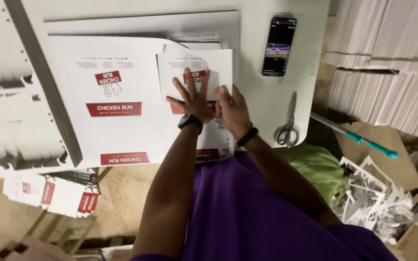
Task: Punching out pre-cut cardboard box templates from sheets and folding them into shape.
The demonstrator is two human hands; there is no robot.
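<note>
My left hand (193, 98) lies flat with fingers spread on a white folded carton blank (218, 63) with red printed panels. Right beside it, my right hand (231, 107) presses on the same blank, its fingers curled at the blank's right part. The blank rests on a larger flat printed cardboard sheet (107, 96) on a white table (310, 48). Both wrists wear dark bands.
A phone (279, 46) with a lit screen lies at the table's far right. Scissors (288, 126) rest near the right front edge. Stacks of cardboard (388, 72) stand to the right, paper offcuts (373, 198) below them, and more printed blanks (54, 193) lower left.
</note>
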